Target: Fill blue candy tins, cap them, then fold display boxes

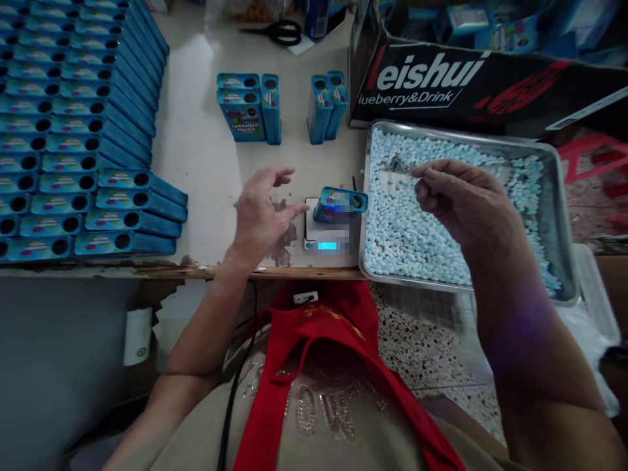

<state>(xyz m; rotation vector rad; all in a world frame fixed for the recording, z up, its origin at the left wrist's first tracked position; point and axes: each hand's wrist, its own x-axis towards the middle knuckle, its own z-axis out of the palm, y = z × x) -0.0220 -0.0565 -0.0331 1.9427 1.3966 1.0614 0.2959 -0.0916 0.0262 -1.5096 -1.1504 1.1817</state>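
A small blue tin (pixel 330 210) stands on a white digital scale (pixel 314 241) whose display is lit. My left hand (pixel 262 212) is just left of that tin, fingers apart and holding nothing. Over a metal tray (pixel 564 196) of pale blue and white candies (pixel 417 235), my right hand (pixel 456 190) is closed in a pinch. A small clear scoop-like piece (pixel 396 175) juts left from its fingertips; its outline is hard to see against the candies.
Stacked blue tins (pixel 78 131) fill the table's left side. Behind the scale stand two small groups, tins (pixel 245 121) and more tins (pixel 321 108). Black scissors (pixel 284 33) lie at the back. A black carton (pixel 441 85) of blue packs rises behind the tray.
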